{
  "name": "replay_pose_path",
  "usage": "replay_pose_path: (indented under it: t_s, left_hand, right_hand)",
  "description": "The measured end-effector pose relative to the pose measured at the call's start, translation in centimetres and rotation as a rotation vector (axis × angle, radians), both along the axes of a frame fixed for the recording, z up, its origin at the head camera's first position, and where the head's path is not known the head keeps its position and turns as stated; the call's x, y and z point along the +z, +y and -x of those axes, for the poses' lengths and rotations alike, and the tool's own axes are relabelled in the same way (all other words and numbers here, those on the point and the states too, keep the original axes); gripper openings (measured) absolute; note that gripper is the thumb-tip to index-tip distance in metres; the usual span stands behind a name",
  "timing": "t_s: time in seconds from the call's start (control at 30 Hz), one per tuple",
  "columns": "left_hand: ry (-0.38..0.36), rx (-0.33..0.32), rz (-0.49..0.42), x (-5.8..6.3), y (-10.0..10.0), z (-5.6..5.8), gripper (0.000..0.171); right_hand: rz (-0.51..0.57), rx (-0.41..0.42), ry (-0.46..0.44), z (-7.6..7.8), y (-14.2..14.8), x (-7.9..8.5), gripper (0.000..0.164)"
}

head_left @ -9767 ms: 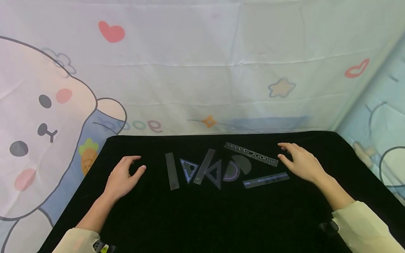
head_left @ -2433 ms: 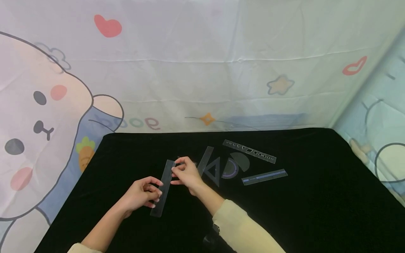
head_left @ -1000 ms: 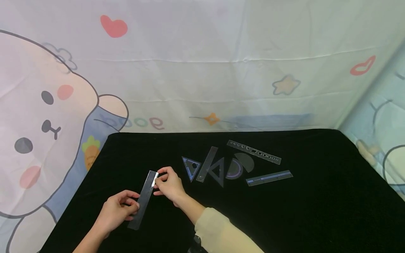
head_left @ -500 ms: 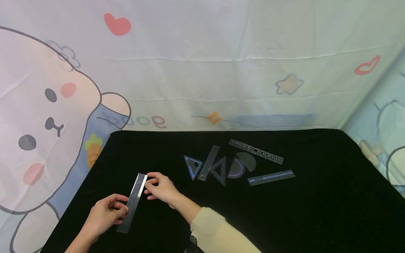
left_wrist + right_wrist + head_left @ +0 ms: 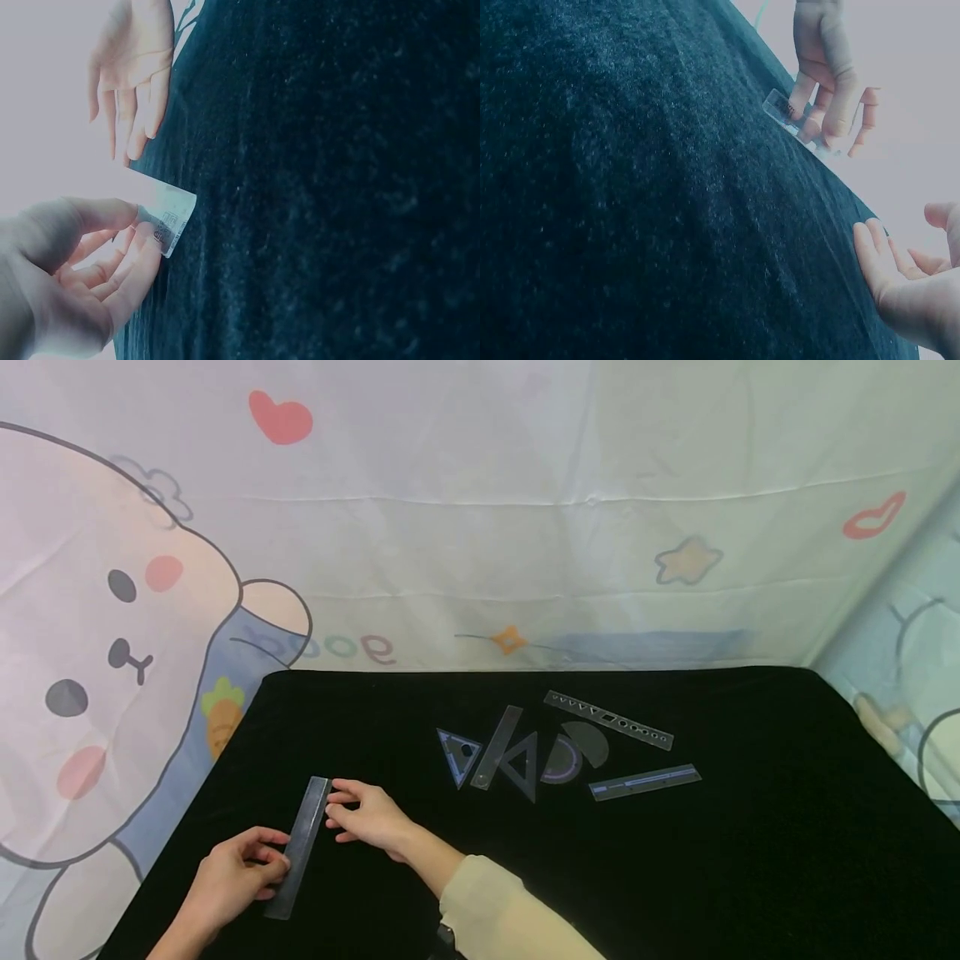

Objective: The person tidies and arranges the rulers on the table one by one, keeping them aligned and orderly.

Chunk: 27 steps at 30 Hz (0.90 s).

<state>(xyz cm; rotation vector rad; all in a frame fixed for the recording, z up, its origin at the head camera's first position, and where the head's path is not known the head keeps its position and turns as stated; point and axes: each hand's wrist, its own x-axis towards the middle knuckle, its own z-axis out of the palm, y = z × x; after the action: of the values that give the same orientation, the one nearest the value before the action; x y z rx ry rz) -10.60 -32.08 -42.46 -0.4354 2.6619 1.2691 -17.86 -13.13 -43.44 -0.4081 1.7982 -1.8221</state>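
A clear plastic ruler (image 5: 302, 852) lies slanted at the left front of the black cloth. My left hand (image 5: 234, 870) pinches its near part from the left, thumb against fingers; in the left wrist view the ruler's printed end (image 5: 174, 214) pokes out past those fingertips. Beside the ruler's far end is my right hand (image 5: 369, 817), its fingertips at or very close to the right edge. Its fingers look nearly straight in the left wrist view, and its thumb stands apart from them in the right wrist view. Glare hides the ruler's far end there.
Toward the back lie a blue-marked set square (image 5: 459, 758), a second ruler (image 5: 497, 747), another set square (image 5: 522, 767), two protractors (image 5: 561, 762), a stencil ruler (image 5: 609, 720) and a blue-striped ruler (image 5: 645, 782). A printed curtain (image 5: 480, 518) hangs behind the black cloth (image 5: 675, 877).
Both hands have brought the ruler from near the set square toward the left front. In the last half second it slid slightly farther left. The other drawing tools stay put.
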Motion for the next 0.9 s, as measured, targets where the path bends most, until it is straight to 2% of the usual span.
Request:
replay_pose_path:
  t_s: [0.17,0.43,0.7,0.9]
  left_hand:
    - [-0.006,-0.002,0.039,0.1,-0.5,-0.1,0.032]
    - [0.027,-0.014,0.115,-0.1,-0.9,-0.3,0.030]
    - [0.008,-0.025,0.159,0.0,-1.1,-0.1,0.029]
    - [-0.012,-0.023,0.182,0.0,-1.5,-0.1,0.029]
  right_hand:
    - [0.021,0.029,-0.017,-0.2,-0.5,-0.1,0.046]
    - [0.100,0.057,-0.072,-0.7,-1.5,-0.4,0.048]
    - [0.119,0.083,-0.143,-1.2,-2.0,-0.4,0.051]
    - [0.115,0.153,-0.181,-1.5,-2.3,-0.4,0.053]
